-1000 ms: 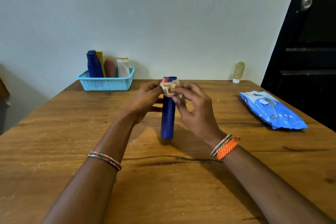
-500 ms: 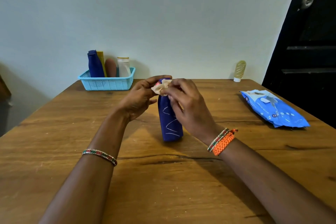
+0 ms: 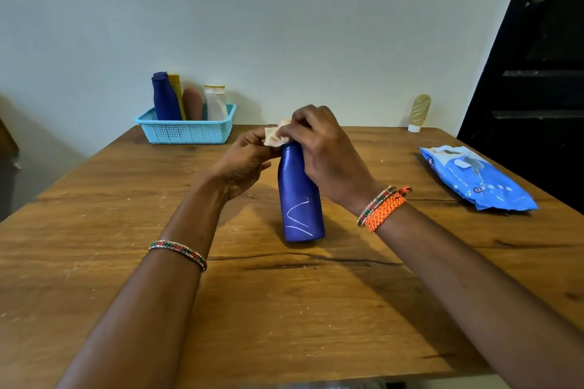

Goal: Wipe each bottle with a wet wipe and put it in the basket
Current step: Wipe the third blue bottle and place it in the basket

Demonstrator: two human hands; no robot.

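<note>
The blue bottle [image 3: 300,196] stands upright on the counter [image 3: 94,278], which carries its weight. The right hand [image 3: 322,148] pinches the wipe [image 3: 275,136] against the cap; the left hand [image 3: 243,161] pinches the wipe's other end. The basket [image 3: 186,131] sits well apart.

No legible txt: wipes pack [image 3: 477,178] print & blue bottle [image 3: 300,199] squiggle unreadable.
</note>
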